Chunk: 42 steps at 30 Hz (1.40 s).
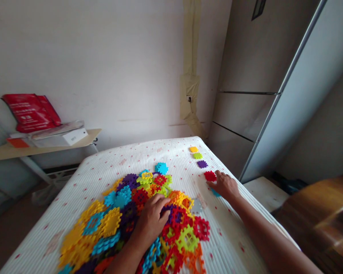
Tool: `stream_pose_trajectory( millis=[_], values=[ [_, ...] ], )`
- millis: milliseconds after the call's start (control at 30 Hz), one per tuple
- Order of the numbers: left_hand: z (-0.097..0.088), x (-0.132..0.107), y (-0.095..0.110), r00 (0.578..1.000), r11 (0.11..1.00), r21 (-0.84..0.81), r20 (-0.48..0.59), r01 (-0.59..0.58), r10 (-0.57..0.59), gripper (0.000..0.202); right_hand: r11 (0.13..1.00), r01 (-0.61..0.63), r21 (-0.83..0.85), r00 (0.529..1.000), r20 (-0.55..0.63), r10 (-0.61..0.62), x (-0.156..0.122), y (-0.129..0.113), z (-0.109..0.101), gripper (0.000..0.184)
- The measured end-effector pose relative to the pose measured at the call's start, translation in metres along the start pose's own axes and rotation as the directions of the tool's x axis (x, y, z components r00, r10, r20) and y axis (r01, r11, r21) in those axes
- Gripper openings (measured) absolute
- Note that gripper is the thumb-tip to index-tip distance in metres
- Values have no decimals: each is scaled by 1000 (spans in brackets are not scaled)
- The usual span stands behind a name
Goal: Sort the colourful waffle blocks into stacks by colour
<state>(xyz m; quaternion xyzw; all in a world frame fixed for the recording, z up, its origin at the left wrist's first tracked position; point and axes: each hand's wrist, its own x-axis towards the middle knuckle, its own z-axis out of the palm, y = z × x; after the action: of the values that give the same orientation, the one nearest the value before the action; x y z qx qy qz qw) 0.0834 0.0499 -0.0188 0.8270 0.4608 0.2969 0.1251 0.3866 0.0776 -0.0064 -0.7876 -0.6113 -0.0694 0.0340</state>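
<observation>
Hiding blue plastic (216, 192) (partly) is the right hand (224, 185).

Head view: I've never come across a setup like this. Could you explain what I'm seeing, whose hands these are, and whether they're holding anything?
There is no machine here. The one picture comes from a camera worn on a person's head, looking forward and down, so the two bare hands are the wearer's own.

On a white patterned cover lies a pile of colourful plastic pieces with notched edges. The left hand is over this pile; I can't make out whether it grips one.

Near the cover's right side, yellow, green, purple and red pieces form a line. The right hand is at the red one, with a blue piece partly hidden beneath it. Whether it holds either is unclear.
</observation>
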Motion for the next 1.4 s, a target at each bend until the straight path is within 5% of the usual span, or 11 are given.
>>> stream_pose_trajectory(
  millis=[1400],
  values=[
    [-1,-1,-1,1000,999,-31,14,-9,9,25,999,-32,32,999,3,32,14,-8,12,41]
  ],
)
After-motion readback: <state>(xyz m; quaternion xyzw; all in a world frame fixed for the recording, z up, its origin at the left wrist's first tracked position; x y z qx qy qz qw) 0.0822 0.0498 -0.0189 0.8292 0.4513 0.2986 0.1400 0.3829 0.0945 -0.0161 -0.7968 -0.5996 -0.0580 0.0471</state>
